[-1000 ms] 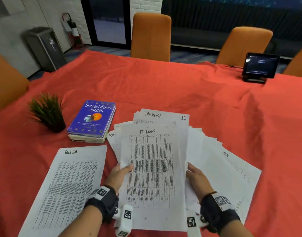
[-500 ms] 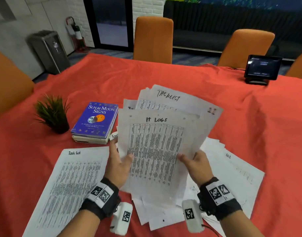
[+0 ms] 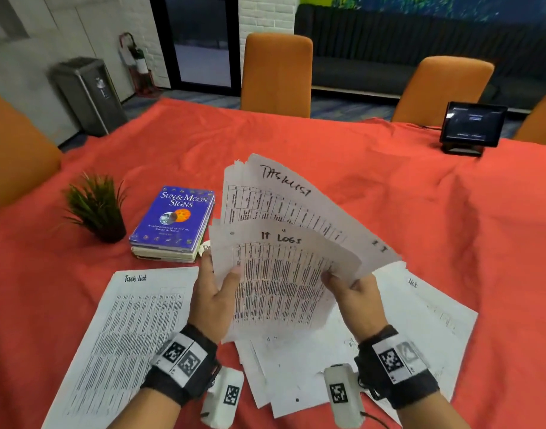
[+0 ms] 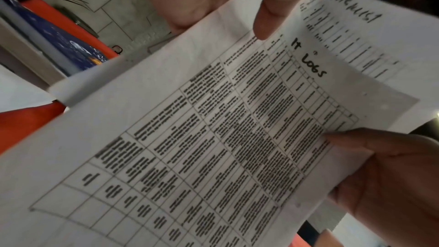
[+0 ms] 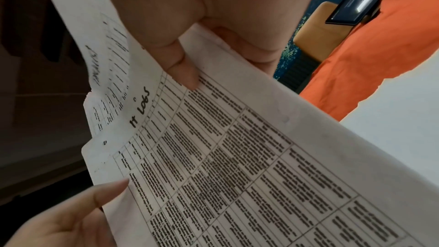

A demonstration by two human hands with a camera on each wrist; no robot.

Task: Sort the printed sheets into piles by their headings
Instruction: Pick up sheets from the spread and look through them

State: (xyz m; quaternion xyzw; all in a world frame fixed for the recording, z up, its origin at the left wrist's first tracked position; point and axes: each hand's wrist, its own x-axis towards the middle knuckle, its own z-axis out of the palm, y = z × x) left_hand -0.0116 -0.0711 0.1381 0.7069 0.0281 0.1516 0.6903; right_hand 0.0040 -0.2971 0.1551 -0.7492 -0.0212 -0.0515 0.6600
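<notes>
Both hands hold a fanned stack of printed sheets above the red table. On top is a sheet headed "IT LOGS" (image 3: 281, 283), also seen close up (image 4: 213, 138) (image 5: 237, 166). Behind it a sheet headed "TASKLIST" (image 3: 284, 193) sticks up. My left hand (image 3: 216, 292) pinches the stack's left edge, thumb on top (image 4: 268, 20). My right hand (image 3: 352, 292) pinches the right edge, thumb on the IT LOGS sheet (image 5: 182, 70). A single "Task list" sheet (image 3: 126, 335) lies flat at the left. More loose sheets (image 3: 420, 320) lie spread under and right of my hands.
A blue book titled "Sun & Moon Signs" (image 3: 172, 221) sits on other books beside a small potted plant (image 3: 98, 209) at the left. A dark tablet on a stand (image 3: 469, 125) stands far right. Orange chairs (image 3: 276, 75) ring the red-clothed table (image 3: 327, 144).
Both hands have lifted the stack off the table and tilted it up toward me. The sheets have fanned apart, with the TASKLIST sheet leaning right behind the IT LOGS sheet.
</notes>
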